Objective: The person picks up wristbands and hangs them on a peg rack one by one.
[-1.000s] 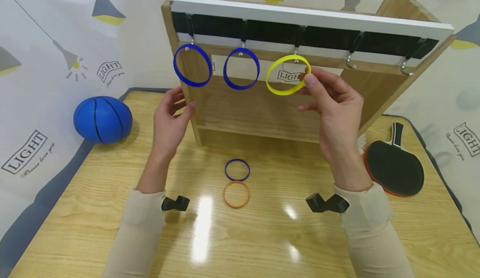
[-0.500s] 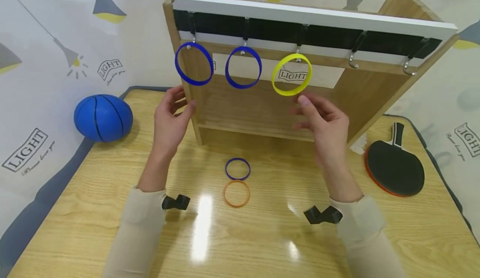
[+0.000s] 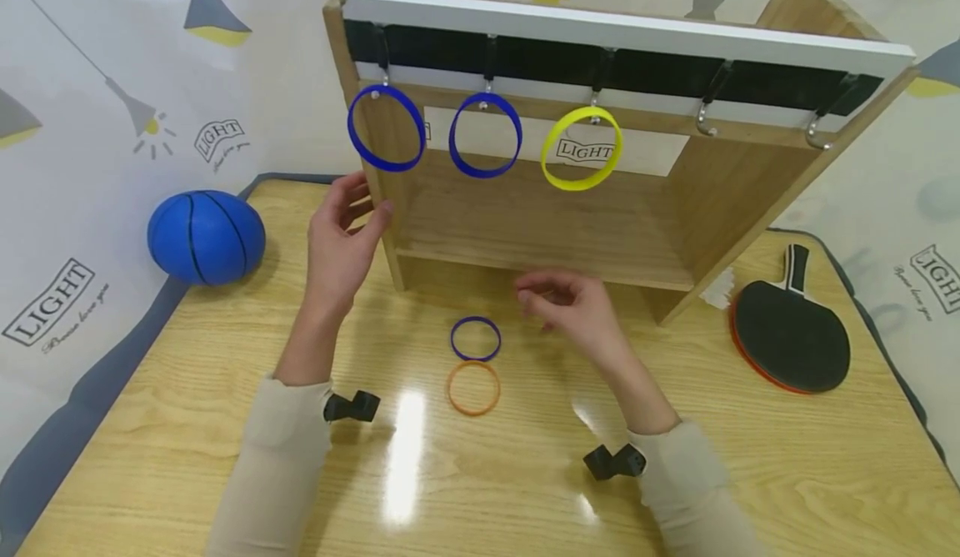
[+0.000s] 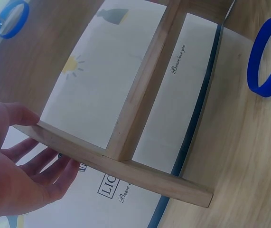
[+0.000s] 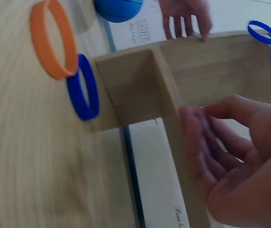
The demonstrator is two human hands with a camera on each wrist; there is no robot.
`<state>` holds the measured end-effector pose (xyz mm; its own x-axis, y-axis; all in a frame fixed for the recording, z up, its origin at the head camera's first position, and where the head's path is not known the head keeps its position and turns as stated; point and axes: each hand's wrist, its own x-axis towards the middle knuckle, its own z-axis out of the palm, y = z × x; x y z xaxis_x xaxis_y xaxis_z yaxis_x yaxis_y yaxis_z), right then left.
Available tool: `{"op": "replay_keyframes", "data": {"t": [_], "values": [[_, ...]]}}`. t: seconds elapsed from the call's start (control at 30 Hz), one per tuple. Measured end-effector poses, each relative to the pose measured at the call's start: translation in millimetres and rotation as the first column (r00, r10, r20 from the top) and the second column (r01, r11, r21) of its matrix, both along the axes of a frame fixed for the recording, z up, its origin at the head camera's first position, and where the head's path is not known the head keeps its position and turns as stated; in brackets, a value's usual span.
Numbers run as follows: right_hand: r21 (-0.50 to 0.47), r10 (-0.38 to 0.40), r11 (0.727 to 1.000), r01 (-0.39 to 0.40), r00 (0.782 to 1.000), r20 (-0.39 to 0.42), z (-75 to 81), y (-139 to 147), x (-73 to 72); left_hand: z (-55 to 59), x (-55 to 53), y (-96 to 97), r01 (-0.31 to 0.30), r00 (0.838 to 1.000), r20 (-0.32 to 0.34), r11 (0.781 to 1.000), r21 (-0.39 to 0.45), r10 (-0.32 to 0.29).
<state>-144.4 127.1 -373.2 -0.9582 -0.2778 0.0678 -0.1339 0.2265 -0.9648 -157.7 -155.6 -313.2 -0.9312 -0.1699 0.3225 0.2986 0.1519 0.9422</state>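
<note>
At the left side of the wooden shelf (image 3: 540,219), my left hand (image 3: 341,244) grips the side panel, thumb on the front edge and fingers on the outside. My right hand (image 3: 573,307), fingers loosely curled and holding nothing, is below the shelf's front, over the table. Two blue rings (image 3: 483,173) hang from the two leftmost hooks on the shelf's top rail, and a yellow ring (image 3: 573,184) from the middle one. On the table, left of the right hand, lie another blue ring (image 3: 475,318) and an orange ring (image 3: 472,413), touching or nearly so.
Two hooks (image 3: 702,123) on the right of the rail carry nothing. A blue ball (image 3: 206,237) sits at the table's left edge. To the right of the shelf lies a black table tennis paddle (image 3: 791,336). Printed cloth (image 3: 285,65) stands behind.
My right hand let go of the yellow ring, which stays hanging on the middle hook. Then the hand came down and left toward the rings on the table. The left hand has stayed put.
</note>
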Motion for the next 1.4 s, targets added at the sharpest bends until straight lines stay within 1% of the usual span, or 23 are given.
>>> {"op": "replay_keyframes", "data": {"t": [0.07,0.13,0.3,0.4,0.5,0.57,0.67,0.77,0.97,1.07,1.27,1.4], "values": [[0.076,0.032,0.997,-0.032,0.999,0.000,-6.8,-7.6,0.2,-1.1,-0.2,-0.5,-0.001,1.000,-0.001,1.000,0.003,0.001],[0.154,0.039,0.987,-0.038,0.999,0.000,-11.4,-14.2,1.3,-1.8,-0.3,-0.9,-0.002,1.000,-0.001,1.000,0.004,0.002],[0.323,-0.011,0.946,0.016,1.000,-0.017,-19.6,-24.2,2.0,-1.0,-0.4,-0.9,-0.001,1.000,0.003,1.000,0.003,0.001],[0.385,-0.025,0.922,0.036,0.999,-0.032,-25.5,-26.8,0.5,-1.3,-0.9,-1.5,0.003,1.000,0.002,1.000,0.008,-0.003],[0.442,-0.032,0.895,0.058,0.997,-0.066,-31.2,-28.9,-0.8,-2.1,-1.4,-1.8,0.005,1.000,-0.004,1.000,0.012,-0.005],[0.463,-0.027,0.885,0.058,0.997,-0.075,-34.0,-30.7,-0.9,-2.4,-1.6,-1.8,0.005,1.000,-0.008,1.000,0.013,-0.005],[0.489,-0.018,0.871,0.048,0.998,-0.067,-37.5,-33.4,-0.6,-2.9,-1.8,-2.0,0.005,1.000,-0.009,1.000,0.012,-0.005],[0.499,-0.021,0.866,0.038,0.999,-0.040,-39.3,-34.9,0.3,-3.1,-1.9,-2.0,0.004,1.000,-0.008,1.000,0.013,-0.004],[0.515,-0.032,0.856,0.038,0.999,-0.020,-41.4,-34.2,0.9,-3.1,-2.2,-1.8,0.003,1.000,-0.012,1.000,0.012,-0.003],[0.515,-0.032,0.857,0.031,0.999,-0.006,-42.5,-33.5,0.6,-2.9,-2.1,-1.6,0.004,1.000,-0.013,1.000,0.009,-0.004],[0.495,-0.025,0.869,0.019,1.000,0.005,-43.7,-33.4,0.4,-2.3,-1.5,-1.3,0.004,1.000,-0.012,1.000,0.003,-0.004],[0.482,-0.037,0.876,0.030,0.999,0.005,-44.7,-34.0,0.1,-2.2,-1.3,-1.3,0.004,1.000,-0.010,1.000,0.007,-0.004]]}}
